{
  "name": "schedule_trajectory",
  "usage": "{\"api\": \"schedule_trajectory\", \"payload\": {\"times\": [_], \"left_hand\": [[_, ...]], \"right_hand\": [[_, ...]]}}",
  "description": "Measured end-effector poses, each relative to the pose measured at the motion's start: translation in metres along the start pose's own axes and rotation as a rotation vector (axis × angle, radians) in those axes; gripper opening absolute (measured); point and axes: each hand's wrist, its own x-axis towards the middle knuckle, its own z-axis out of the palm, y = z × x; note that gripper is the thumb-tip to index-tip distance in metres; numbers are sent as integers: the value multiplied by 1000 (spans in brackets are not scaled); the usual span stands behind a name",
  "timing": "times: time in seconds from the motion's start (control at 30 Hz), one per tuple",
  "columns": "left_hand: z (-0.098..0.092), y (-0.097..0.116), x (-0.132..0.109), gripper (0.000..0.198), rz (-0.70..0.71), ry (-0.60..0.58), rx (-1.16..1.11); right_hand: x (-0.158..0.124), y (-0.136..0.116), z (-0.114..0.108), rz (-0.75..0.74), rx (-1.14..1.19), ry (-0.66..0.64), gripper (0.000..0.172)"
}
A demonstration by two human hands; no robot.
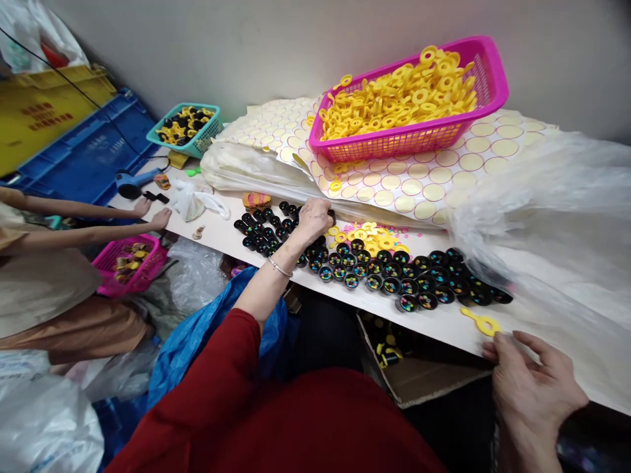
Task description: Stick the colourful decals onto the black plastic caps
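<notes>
My left hand (pixel 314 220) reaches across the rows of black cups, fingers curled round a black cup (pixel 332 215) whose dark edge shows beside the fingertips. Near the table's front edge, my right hand (pixel 535 378) pinches a yellow ring with a short handle (pixel 486 324) at its rim between thumb and finger. Between the hands stand several black cups (pixel 391 285) with small coloured beads inside. Behind them lies a loose pile of yellow rings (pixel 374 238), with small pink pieces (pixel 403 231) scattered around it.
A pink basket (pixel 394 141) heaped with yellow rings rests on sheets of round stickers (pixel 438 174). Clear plastic (pixel 552 197) covers the right side. A cardboard box (pixel 434 384) sits below the edge. Left are a teal basket (pixel 200 141), a blue heat gun (pixel 140 179) and a co-worker's hands (pixel 160 218).
</notes>
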Motion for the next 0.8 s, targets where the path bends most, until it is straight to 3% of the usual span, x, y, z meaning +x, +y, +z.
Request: {"api": "schedule_trajectory", "payload": {"times": [0.1,0.17,0.33,0.47,0.63,0.7,0.8], "left_hand": [[3,3,10,29,-127,-74,13],[7,2,15,35,-124,-87,8],[14,-1,16,26,-10,23,-17],[18,1,-1,25,191,239,-214],[38,5,-33,32,542,410,-654],[44,5,-45,30,614,473,-767],[44,6,-65,28,624,530,-903]], "right_hand": [[-4,-4,-3,27,36,41,33],[-6,-10,-6,-51,-15,19,29],[10,-59,3,-583,-136,-140,20],[46,-111,51,-855,-145,-453,24],[84,-143,123,-770,-619,-786,23],[93,-145,141,-717,-761,-838,23],[106,-141,150,-704,-830,-845,25]]}}
